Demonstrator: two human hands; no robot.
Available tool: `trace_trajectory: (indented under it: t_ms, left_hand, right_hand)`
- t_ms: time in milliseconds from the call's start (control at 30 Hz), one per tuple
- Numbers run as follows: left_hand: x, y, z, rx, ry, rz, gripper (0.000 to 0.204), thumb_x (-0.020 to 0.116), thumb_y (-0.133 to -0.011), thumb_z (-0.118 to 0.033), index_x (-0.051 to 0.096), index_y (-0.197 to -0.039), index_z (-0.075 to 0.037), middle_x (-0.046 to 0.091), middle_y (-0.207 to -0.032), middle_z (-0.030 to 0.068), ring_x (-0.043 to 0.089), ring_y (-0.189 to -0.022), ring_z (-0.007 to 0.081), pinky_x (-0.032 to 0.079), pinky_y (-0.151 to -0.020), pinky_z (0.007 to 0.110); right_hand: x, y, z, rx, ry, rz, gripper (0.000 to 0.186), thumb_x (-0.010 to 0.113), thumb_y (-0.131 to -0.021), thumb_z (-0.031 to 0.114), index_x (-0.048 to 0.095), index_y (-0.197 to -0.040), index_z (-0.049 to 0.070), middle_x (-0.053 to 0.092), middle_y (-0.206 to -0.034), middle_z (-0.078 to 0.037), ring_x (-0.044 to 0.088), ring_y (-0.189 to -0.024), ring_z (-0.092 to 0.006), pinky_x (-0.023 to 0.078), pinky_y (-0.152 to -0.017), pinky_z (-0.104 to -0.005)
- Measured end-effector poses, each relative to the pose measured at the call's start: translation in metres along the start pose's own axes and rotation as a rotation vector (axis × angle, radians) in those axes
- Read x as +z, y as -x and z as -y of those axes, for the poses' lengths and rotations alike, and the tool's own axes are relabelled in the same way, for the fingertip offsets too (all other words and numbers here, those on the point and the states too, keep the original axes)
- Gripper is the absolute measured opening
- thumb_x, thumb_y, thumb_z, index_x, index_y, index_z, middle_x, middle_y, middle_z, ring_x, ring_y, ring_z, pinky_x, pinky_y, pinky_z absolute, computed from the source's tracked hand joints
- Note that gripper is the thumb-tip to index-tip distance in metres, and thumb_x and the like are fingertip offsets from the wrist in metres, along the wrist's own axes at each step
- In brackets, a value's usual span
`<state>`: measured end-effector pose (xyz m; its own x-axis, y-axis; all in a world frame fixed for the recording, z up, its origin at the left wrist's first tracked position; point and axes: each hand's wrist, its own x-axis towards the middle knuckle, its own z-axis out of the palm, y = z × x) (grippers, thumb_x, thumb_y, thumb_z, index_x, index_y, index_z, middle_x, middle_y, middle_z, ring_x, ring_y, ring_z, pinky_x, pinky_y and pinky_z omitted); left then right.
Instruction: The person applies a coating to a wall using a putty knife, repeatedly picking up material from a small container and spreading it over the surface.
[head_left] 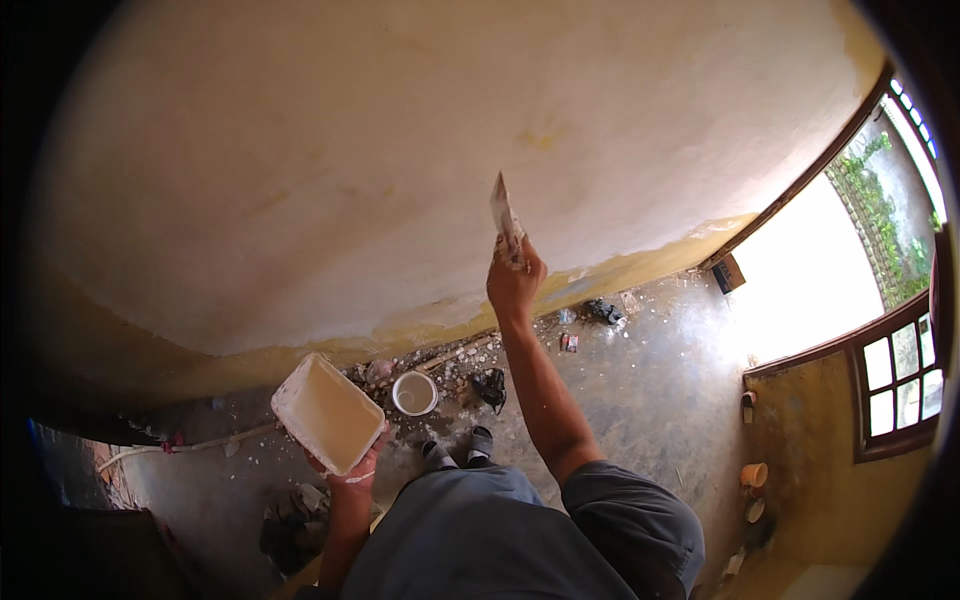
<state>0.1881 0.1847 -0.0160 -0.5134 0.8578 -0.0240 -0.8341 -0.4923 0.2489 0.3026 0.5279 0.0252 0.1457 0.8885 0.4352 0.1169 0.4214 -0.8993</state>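
Observation:
My left hand (352,462) is closed round the near side of a rectangular tub (328,412), its rim smeared white and a pale cream paste inside. Some white paste coats the fingers and wrist. Stretched out ahead, my right hand (516,280) grips a putty knife (503,205) smeared with pale filler, its blade pointing up and seen nearly edge-on. Behind the blade is a wall (330,130) spread with whitish filler over yellow paint. Whether the blade touches the wall I cannot tell.
A white bucket (415,393) stands on the concrete floor (640,380) before my feet, beside a black plastic bag (490,389). Rubble and a long stick lie along the wall's foot. To the right are a bright doorway (800,270), a window (900,380) and an orange pot (754,475).

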Motion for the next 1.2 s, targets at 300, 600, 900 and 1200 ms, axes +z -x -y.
trace_trajectory:
  t_ms: [300,600,900,1200]
  left_hand:
    - [0.007,0.003,-0.019,-0.067,-0.061,-0.006,0.074,0.053,-0.089,-0.06,0.034,-0.148,-0.02,0.046,-0.144,0.0141,0.05,-0.126,0.0442,0.044,-0.093,0.072]
    - [0.01,0.001,-0.02,-0.116,-0.006,0.082,0.081,0.065,-0.083,-0.056,0.031,-0.149,-0.024,0.046,-0.144,0.0104,0.048,-0.128,0.0408,0.042,-0.096,0.072]
    - [0.015,-0.005,0.003,-0.12,-0.047,0.143,0.076,0.057,-0.086,-0.057,0.035,-0.147,-0.017,0.049,-0.141,0.0151,0.05,-0.126,0.0438,0.045,-0.093,0.071]
    - [0.013,-0.012,0.034,-0.049,-0.037,-0.02,0.072,0.053,-0.089,-0.059,0.036,-0.146,-0.017,0.044,-0.143,0.0167,0.042,-0.131,0.0456,0.047,-0.093,0.069]
  right_hand:
    - [-0.037,-0.129,0.041,-0.69,0.332,-0.392,0.045,0.056,-0.079,-0.007,0.066,-0.121,0.004,0.068,-0.114,-0.017,0.067,-0.099,-0.0337,0.054,-0.086,-0.0384]
    - [-0.04,-0.186,0.04,-0.656,0.788,-0.203,0.043,0.059,-0.078,-0.005,0.065,-0.119,0.006,0.069,-0.107,-0.02,0.068,-0.095,-0.0353,0.056,-0.084,-0.042]
    - [-0.12,-0.248,0.045,-0.26,0.551,-0.533,0.03,0.066,-0.079,0.025,0.069,-0.099,0.002,0.064,-0.112,-0.02,0.061,-0.104,-0.0378,0.048,-0.093,-0.0454]
    - [-0.008,-0.177,0.151,-0.233,0.411,-0.322,0.019,0.061,-0.081,0.014,0.067,-0.096,0.005,0.068,-0.091,-0.018,0.065,-0.089,-0.0393,0.05,-0.08,-0.0485]
